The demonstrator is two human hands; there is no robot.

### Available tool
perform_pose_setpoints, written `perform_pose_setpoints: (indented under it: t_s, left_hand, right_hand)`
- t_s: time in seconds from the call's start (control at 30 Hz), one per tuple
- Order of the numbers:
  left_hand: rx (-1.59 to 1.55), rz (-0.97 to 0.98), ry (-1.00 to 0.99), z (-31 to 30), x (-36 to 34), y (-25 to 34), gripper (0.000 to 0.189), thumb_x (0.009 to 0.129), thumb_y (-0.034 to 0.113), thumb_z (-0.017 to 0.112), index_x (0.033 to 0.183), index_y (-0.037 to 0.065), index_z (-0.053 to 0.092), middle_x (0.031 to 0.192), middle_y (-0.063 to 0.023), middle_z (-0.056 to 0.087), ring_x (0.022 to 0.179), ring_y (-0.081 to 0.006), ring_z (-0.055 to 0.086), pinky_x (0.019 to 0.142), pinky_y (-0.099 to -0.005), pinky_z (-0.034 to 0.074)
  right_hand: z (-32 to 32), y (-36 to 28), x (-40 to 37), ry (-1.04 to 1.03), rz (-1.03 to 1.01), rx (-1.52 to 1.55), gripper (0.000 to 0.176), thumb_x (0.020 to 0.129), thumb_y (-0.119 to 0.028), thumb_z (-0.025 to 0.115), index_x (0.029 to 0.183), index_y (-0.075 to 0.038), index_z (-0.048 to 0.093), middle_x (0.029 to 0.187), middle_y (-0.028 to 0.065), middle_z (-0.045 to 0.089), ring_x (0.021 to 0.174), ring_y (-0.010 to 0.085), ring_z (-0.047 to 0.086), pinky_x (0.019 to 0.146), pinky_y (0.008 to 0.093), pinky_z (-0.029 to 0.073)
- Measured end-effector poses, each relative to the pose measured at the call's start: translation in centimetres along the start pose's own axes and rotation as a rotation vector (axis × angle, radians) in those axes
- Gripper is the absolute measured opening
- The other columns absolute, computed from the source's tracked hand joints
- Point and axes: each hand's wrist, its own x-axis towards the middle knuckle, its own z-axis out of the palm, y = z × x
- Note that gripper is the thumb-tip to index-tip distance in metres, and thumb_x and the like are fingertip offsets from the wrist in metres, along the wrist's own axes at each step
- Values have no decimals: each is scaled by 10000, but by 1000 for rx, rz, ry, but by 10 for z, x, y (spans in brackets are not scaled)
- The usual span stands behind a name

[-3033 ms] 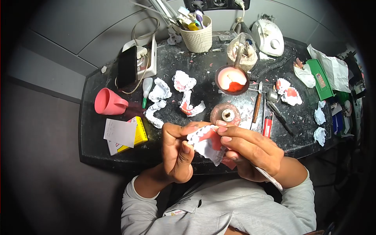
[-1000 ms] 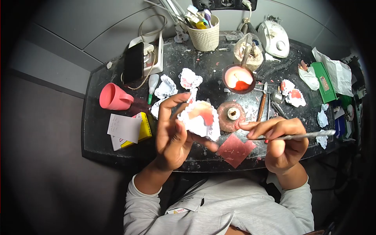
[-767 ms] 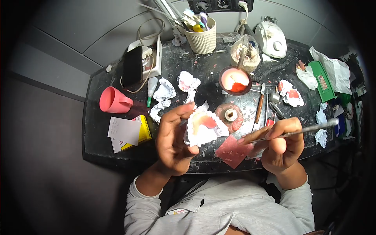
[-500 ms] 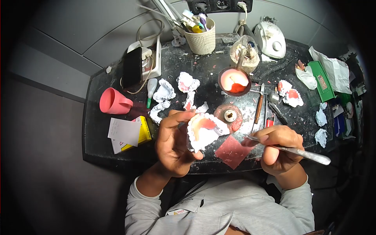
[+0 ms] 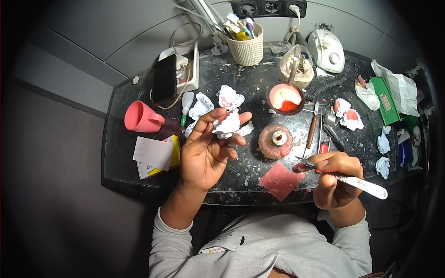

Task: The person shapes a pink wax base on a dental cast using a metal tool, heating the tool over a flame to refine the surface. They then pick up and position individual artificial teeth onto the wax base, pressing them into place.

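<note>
My left hand (image 5: 201, 157) is palm up, with its fingers around a white plaster dental model (image 5: 227, 125) that has pink wax on it. The model is tilted, so little of its wax shows, and fingertips stick out past its edges. In my right hand (image 5: 338, 178) is a metal scalpel (image 5: 366, 186) with a ridged handle, pinched between thumb and fingers, its tip pointing left. That tip is above the table, near a square pink wax sheet (image 5: 281, 180) and apart from the model. A pinkish spirit burner (image 5: 276, 141) stands between the hands.
Beyond the burner is a small pan (image 5: 286, 98) of pink and red wax. Wax-marked plaster models (image 5: 351, 120), a brown-handled knife (image 5: 312, 132) and a red lighter (image 5: 324, 147) lie at right. At left are a pink mug (image 5: 139, 116), papers (image 5: 152, 153) and a phone (image 5: 164, 78).
My left hand has moved up and away from me, turning the dental model so its waxed face is less visible. My right hand keeps the scalpel nearly in place. The view has shifted slightly.
</note>
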Motion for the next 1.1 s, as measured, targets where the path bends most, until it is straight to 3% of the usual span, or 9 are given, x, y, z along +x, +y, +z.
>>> perform_pose_setpoints:
  t_s: [0.17, 0.23, 0.37, 0.53, 0.67, 0.8, 0.9, 1.03, 1.1]
  left_hand:
    - [4, -61, 30, 7, 2, 11, 549, 1110, 358, 410, 1530, 4, 390, 1473, -374, 448, 934, -257, 644, 762, -366, 548]
    - [-92, -22, -55, 3, 2, 9, 691, 1055, 425, 535, 1553, -19, 354, 1438, -326, 477, 841, -195, 553, 752, -345, 492]
    - [-3, -14, -104, -12, 1, 12, 838, 976, 382, 685, 1570, -59, 291, 1348, -301, 504, 792, -154, 527, 712, -317, 480]
    - [-137, -167, -181, -2, -1, 17, 843, 1028, 556, 425, 1540, -102, 295, 1231, -371, 556, 693, -221, 600, 680, -338, 485]
    - [-84, -180, -246, 1, -1, 15, 833, 1027, 559, 427, 1518, -106, 323, 1255, -394, 544, 697, -243, 603, 666, -345, 480]
    - [-10, -99, -191, 6, -1, 10, 818, 997, 555, 510, 1457, -114, 415, 1259, -234, 581, 890, -271, 583, 751, -400, 466]
    - [-33, -88, -168, 0, -3, 10, 803, 992, 535, 547, 1453, -112, 426, 1206, -199, 585, 871, -255, 559, 778, -389, 445]
    - [43, -92, -206, -2, -1, 12, 746, 1003, 484, 580, 1466, -82, 433, 1227, -215, 605, 980, -301, 610, 856, -407, 466]
    - [155, -3, -143, 3, 0, 8, 682, 1019, 441, 585, 1471, -51, 446, 1251, -252, 628, 1168, -374, 619, 939, -445, 481]
  right_hand:
    - [-3, 3, 7, -208, 3, 68, 218, 901, -96, 797, 970, 20, 626, 743, 126, 710, 632, 245, 727, 597, 332, 593]
    - [4, 5, 6, -275, -22, -28, 247, 792, -32, 855, 931, 9, 655, 702, 96, 699, 555, 218, 679, 504, 317, 535]
    - [6, 2, 9, -602, 39, -281, 297, 733, -86, 829, 971, -17, 666, 730, 65, 672, 566, 219, 672, 507, 341, 545]
    - [6, 8, 1, -732, 15, -544, 393, 702, -133, 792, 1047, 5, 664, 779, 73, 663, 610, 220, 684, 534, 343, 546]
    - [7, 7, 0, -686, -62, -508, 448, 669, -126, 784, 1073, 38, 678, 756, 67, 654, 584, 201, 662, 513, 336, 533]
    - [7, 10, 2, -659, -113, -489, 468, 660, -120, 784, 1084, 51, 685, 728, 54, 642, 571, 188, 649, 496, 327, 518]
    - [5, 10, 2, -670, -87, -511, 450, 667, -115, 787, 1073, 49, 683, 714, 52, 640, 575, 177, 655, 486, 316, 509]
    - [5, 7, 8, -633, -94, -483, 414, 694, -118, 802, 1058, 38, 679, 703, 37, 631, 560, 176, 655, 474, 318, 504]
    - [6, 10, 7, -630, -82, -494, 414, 687, -130, 820, 1041, 30, 676, 697, 33, 623, 564, 180, 659, 477, 320, 508]
